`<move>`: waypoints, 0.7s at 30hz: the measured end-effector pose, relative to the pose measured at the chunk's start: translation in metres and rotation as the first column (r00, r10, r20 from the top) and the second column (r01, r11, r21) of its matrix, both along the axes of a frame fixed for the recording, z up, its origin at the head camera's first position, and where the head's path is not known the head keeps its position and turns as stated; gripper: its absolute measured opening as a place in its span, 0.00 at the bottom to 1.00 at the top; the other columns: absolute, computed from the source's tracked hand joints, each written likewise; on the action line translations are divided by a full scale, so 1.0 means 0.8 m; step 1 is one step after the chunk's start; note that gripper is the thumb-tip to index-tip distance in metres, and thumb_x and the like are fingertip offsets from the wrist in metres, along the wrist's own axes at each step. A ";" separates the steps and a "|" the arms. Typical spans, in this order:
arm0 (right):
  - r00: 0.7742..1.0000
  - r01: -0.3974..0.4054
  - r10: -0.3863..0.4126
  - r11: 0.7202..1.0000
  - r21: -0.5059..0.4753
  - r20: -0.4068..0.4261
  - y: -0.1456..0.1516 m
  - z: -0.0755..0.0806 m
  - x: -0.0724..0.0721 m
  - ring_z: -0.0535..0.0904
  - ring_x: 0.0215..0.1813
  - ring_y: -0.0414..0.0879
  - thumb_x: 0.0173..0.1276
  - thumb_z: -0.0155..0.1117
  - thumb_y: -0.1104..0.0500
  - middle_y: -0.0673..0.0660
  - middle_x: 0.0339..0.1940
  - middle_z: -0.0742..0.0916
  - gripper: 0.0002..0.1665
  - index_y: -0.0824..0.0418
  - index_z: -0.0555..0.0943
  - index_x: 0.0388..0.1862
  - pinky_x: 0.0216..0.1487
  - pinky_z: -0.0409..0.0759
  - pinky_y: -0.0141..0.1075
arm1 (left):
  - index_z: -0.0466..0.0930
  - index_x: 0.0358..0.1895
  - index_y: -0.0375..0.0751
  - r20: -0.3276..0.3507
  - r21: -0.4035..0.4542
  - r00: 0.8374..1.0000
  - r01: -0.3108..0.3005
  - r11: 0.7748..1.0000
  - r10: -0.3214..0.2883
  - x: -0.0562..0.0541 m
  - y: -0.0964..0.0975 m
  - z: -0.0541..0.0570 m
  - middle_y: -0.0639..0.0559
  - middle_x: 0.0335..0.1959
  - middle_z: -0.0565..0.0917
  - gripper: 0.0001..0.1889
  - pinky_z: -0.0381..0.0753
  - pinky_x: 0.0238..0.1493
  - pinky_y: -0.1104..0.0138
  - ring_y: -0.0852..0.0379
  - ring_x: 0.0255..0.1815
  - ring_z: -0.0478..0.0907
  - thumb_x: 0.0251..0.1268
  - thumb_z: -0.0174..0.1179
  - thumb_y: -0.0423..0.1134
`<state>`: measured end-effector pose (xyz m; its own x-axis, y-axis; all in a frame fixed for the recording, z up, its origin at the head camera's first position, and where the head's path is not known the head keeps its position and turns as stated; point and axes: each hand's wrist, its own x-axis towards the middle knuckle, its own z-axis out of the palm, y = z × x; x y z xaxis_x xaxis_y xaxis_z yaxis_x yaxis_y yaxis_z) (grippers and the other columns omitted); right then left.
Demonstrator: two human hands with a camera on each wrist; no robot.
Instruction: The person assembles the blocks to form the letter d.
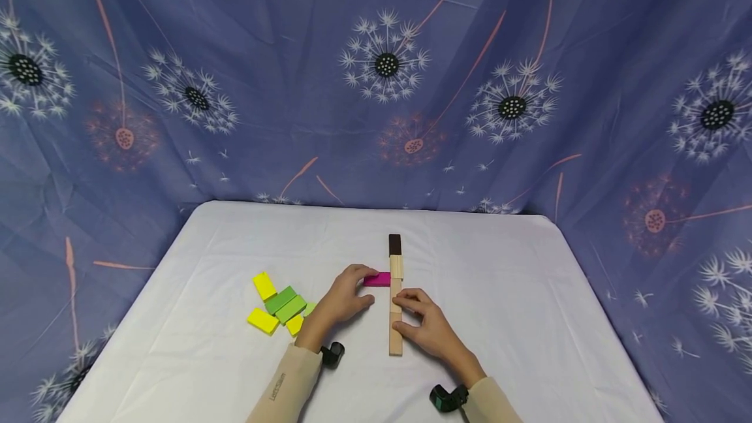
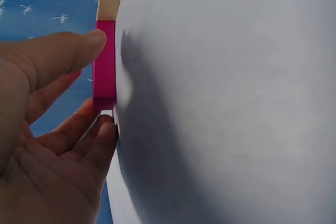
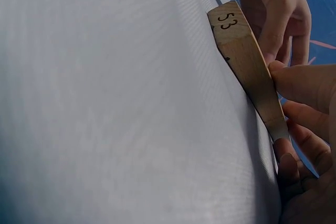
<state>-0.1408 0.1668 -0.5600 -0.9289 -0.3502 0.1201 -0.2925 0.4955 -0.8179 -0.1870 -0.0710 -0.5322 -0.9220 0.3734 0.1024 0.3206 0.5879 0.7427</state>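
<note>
Wooden blocks [image 1: 395, 341] lie end to end in a straight row, with a dark block [image 1: 395, 245] at the far end. The nearest block [image 3: 236, 45] has "53" on its end face. From the left, a magenta block [image 1: 378, 280] meets the row at a right angle. My left hand [image 1: 343, 296] is around this block; its index finger touches the far side, while the thumb stands apart in front in the head view. My right hand [image 1: 435, 331] rests thumb and fingertips along the right side of the wooden row.
Left of my left hand lies a loose group of yellow blocks [image 1: 263, 321] and green blocks [image 1: 290, 309], partly hidden by the forearm. A white cloth [image 1: 499, 266] covers the table. Behind it hangs a blue dandelion-print curtain [image 1: 294, 83].
</note>
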 end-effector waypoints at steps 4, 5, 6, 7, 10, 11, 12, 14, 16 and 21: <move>1.000 0.000 0.000 1.000 -0.002 -0.007 0.001 -0.001 0.000 0.76 0.69 0.50 0.64 0.77 0.52 0.48 0.64 0.80 0.27 0.56 0.85 0.62 0.69 0.77 0.46 | 0.77 0.66 0.39 0.009 0.008 0.998 -0.058 0.998 0.058 0.013 -0.004 0.001 0.33 0.69 0.73 0.29 0.69 0.72 0.41 0.35 0.71 0.71 0.60 0.72 0.31; 1.000 0.000 0.000 1.000 0.000 -0.008 0.001 -0.001 0.000 0.76 0.69 0.49 0.65 0.77 0.52 0.48 0.64 0.80 0.28 0.56 0.85 0.62 0.69 0.77 0.46 | 0.77 0.67 0.39 0.000 0.009 0.997 -0.076 0.997 0.076 0.016 -0.005 0.001 0.33 0.69 0.73 0.30 0.69 0.72 0.41 0.34 0.71 0.71 0.59 0.72 0.31; 1.000 0.000 0.000 1.000 0.002 -0.010 0.001 -0.001 0.000 0.76 0.69 0.50 0.65 0.77 0.52 0.48 0.64 0.80 0.28 0.56 0.84 0.62 0.69 0.77 0.45 | 0.76 0.67 0.39 -0.002 0.012 0.996 -0.094 0.996 0.094 0.019 -0.006 0.001 0.33 0.69 0.73 0.31 0.69 0.72 0.40 0.34 0.71 0.71 0.59 0.72 0.32; 1.000 0.001 -0.001 1.000 0.005 -0.013 0.000 -0.002 0.000 0.76 0.69 0.49 0.65 0.77 0.52 0.47 0.64 0.80 0.27 0.56 0.85 0.63 0.68 0.77 0.45 | 0.76 0.67 0.39 -0.006 0.012 0.994 -0.109 0.994 0.109 0.022 -0.007 0.002 0.33 0.68 0.73 0.31 0.69 0.71 0.40 0.34 0.70 0.72 0.58 0.72 0.32; 1.000 0.003 -0.003 1.000 0.011 -0.026 0.000 -0.002 0.000 0.76 0.68 0.49 0.65 0.77 0.53 0.48 0.64 0.80 0.27 0.57 0.85 0.62 0.67 0.78 0.43 | 0.76 0.67 0.39 0.001 0.008 0.990 -0.138 0.990 0.138 0.029 -0.010 0.002 0.35 0.66 0.76 0.31 0.71 0.70 0.42 0.36 0.68 0.74 0.59 0.72 0.32; 1.000 0.005 -0.005 1.000 0.012 -0.027 0.000 -0.002 0.000 0.76 0.68 0.49 0.65 0.77 0.53 0.48 0.64 0.80 0.27 0.56 0.85 0.62 0.67 0.78 0.43 | 0.77 0.67 0.39 0.006 0.011 0.990 -0.142 0.990 0.142 0.031 -0.011 0.003 0.36 0.65 0.77 0.30 0.72 0.70 0.42 0.37 0.68 0.74 0.59 0.72 0.32; 1.000 0.007 -0.006 1.000 0.013 -0.027 0.000 -0.002 0.000 0.77 0.68 0.49 0.65 0.77 0.52 0.48 0.64 0.80 0.27 0.57 0.85 0.62 0.67 0.78 0.43 | 0.77 0.67 0.39 0.015 0.011 0.990 -0.144 0.990 0.144 0.032 -0.011 0.003 0.37 0.64 0.78 0.30 0.72 0.70 0.43 0.38 0.68 0.75 0.60 0.72 0.33; 1.000 0.009 -0.008 1.000 0.014 -0.023 -0.001 -0.001 0.000 0.77 0.68 0.49 0.65 0.77 0.52 0.47 0.64 0.80 0.27 0.57 0.85 0.62 0.68 0.78 0.44 | 0.77 0.67 0.38 0.013 0.014 0.991 -0.136 0.991 0.136 0.035 -0.012 0.002 0.38 0.63 0.80 0.29 0.73 0.70 0.44 0.39 0.67 0.76 0.61 0.71 0.33; 1.000 0.010 -0.010 1.000 0.011 -0.011 -0.001 0.000 0.001 0.76 0.68 0.48 0.65 0.77 0.52 0.47 0.63 0.80 0.27 0.56 0.85 0.62 0.68 0.77 0.44 | 0.78 0.66 0.36 0.011 0.020 0.992 -0.123 0.992 0.123 0.036 -0.012 0.001 0.39 0.62 0.81 0.28 0.72 0.70 0.45 0.39 0.67 0.76 0.61 0.71 0.33; 1.000 0.005 -0.005 1.000 0.001 -0.008 -0.002 0.002 0.001 0.77 0.66 0.48 0.64 0.77 0.53 0.48 0.63 0.80 0.27 0.57 0.85 0.61 0.64 0.79 0.40 | 0.78 0.65 0.34 -0.003 0.028 0.995 -0.098 0.995 0.098 0.035 -0.012 -0.004 0.39 0.64 0.81 0.26 0.70 0.72 0.44 0.38 0.69 0.75 0.62 0.70 0.33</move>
